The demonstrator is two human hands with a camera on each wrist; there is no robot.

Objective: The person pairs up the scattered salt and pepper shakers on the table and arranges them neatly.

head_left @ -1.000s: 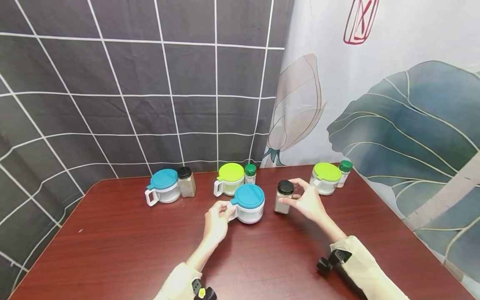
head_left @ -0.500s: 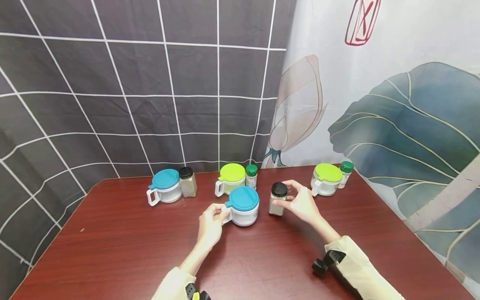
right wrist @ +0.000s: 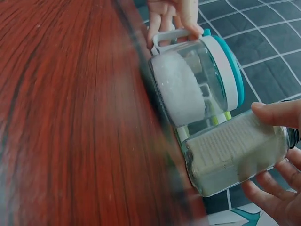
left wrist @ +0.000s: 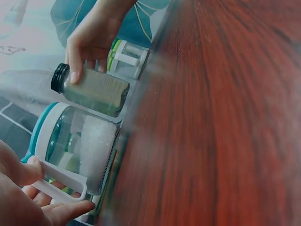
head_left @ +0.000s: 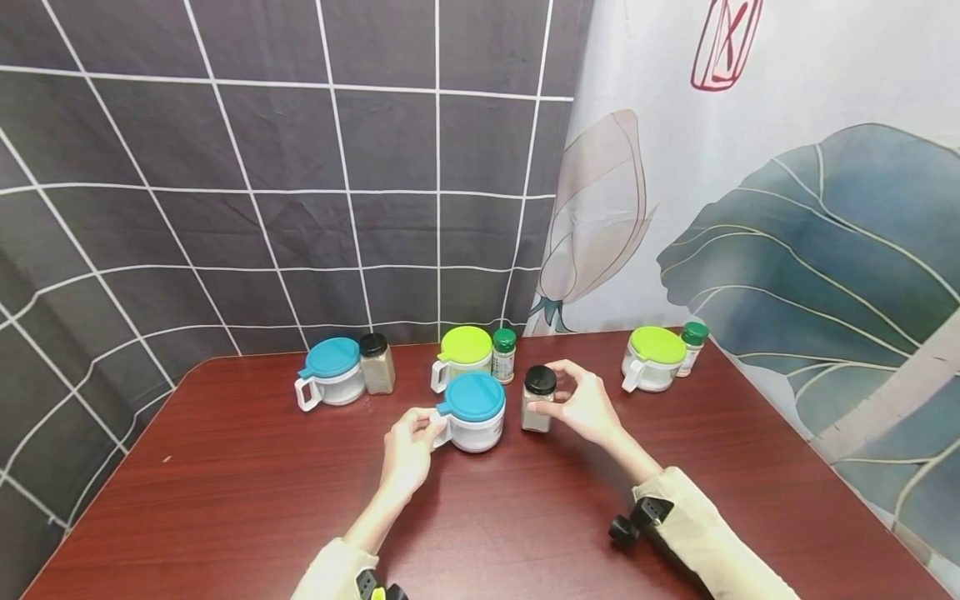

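Note:
In the head view my left hand (head_left: 406, 454) grips the white handle of a seasoning jar (head_left: 474, 410) with a blue lid. Its clear body is partly filled with white grains (right wrist: 176, 87), as the right wrist view shows. My right hand (head_left: 588, 408) holds a square spice bottle (head_left: 537, 408) with a black cap, thumb on one side and fingers on the other. A pale beige powder fills much of this bottle (left wrist: 96, 92) in the left wrist view. Both containers are upright, side by side, with a narrow gap between them.
Along the table's back edge stand another blue-lidded jar (head_left: 332, 371) beside a black-capped bottle (head_left: 377, 368), and two green-lidded jars (head_left: 465, 346) (head_left: 654, 358), each with a green-capped bottle (head_left: 504, 358) (head_left: 692, 346). Hanging cloths (head_left: 390, 150) back the dark red table (head_left: 247, 492).
Both hands have moved left across the table, carrying the blue-lidded seasoning jar and the black-capped spice bottle with them. The containers along the back stay in place.

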